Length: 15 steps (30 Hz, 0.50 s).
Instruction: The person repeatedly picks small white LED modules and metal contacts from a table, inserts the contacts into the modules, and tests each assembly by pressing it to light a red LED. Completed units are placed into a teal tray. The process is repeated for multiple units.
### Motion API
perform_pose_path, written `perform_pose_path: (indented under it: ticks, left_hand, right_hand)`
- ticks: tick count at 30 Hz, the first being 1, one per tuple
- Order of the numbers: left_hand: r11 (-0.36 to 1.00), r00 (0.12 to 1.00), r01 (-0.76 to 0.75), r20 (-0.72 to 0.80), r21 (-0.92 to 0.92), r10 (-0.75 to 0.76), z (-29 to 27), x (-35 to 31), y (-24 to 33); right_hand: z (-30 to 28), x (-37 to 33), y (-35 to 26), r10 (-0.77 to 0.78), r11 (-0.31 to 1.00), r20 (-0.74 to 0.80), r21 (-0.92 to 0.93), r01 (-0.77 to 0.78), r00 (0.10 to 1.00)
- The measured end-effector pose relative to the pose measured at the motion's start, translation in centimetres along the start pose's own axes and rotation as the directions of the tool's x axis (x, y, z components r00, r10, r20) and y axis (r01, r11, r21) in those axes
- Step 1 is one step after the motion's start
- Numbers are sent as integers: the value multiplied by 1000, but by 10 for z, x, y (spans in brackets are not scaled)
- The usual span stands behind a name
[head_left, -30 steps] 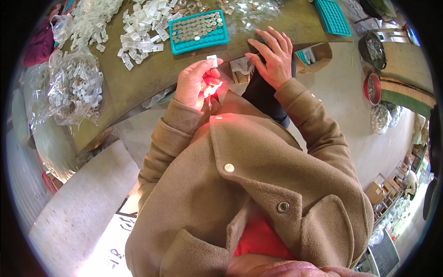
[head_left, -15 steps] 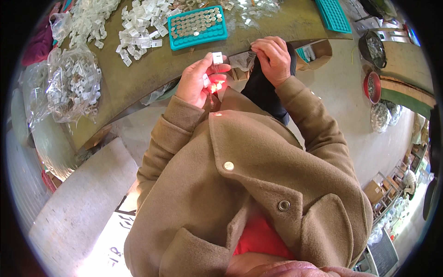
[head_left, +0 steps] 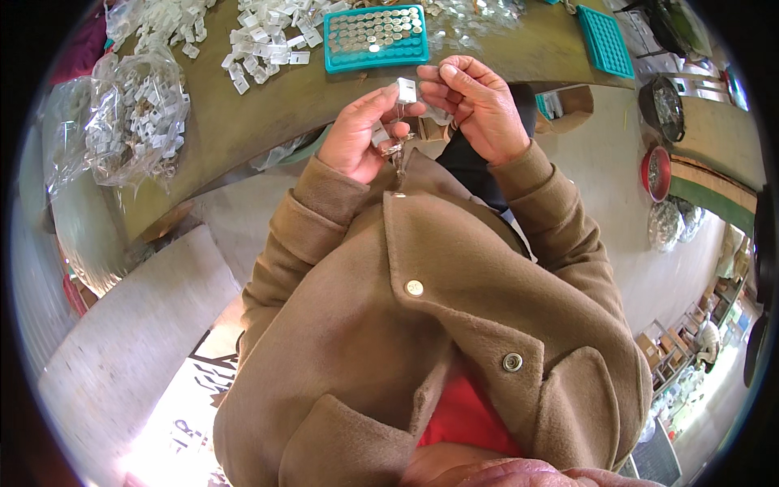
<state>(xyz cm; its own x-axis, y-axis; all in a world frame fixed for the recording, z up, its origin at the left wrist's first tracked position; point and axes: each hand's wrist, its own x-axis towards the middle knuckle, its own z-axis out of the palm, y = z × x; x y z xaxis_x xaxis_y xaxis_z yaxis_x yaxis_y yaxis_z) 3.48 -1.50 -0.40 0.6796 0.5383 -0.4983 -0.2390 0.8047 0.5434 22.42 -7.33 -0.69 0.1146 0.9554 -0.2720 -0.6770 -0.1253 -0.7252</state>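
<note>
My left hand [head_left: 363, 134] is closed on a small white plastic case [head_left: 406, 91], held upright between thumb and fingers. A second white piece [head_left: 379, 135] sits lower in the same palm, and small metal rings or chain links [head_left: 395, 150] dangle below the fingers. Close by on the right, my right hand [head_left: 484, 105] is raised with thumb and forefinger pinched together. Whatever may be between those fingertips is too small to make out. Beyond both hands, a teal tray [head_left: 376, 65] on the table carries rows of round silver discs like button cells.
Loose white plastic cases [head_left: 264, 40] are heaped left of the tray. Farther left lies a clear bag [head_left: 138, 122] full of similar pieces. Another teal tray [head_left: 606, 40] is at the table's right end. An open cardboard box [head_left: 574, 107] stands below the table edge.
The red glow at my left fingers has gone out. My right hand has come closer to the white case, its fingers now pinched. The whole view has shifted slightly.
</note>
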Motion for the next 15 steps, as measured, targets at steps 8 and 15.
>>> perform_pose_path:
  ticks: [8,15]
  left_hand:
    - [998,998,-54,17,-34,54,4,-8,4]
    - [992,996,-91,3,-86,91,-3,-9,4]
  right_hand:
    - [16,4,11,61,998,21,-13,-61,998]
    - [32,6,17,-219,951,6,-220,215,976]
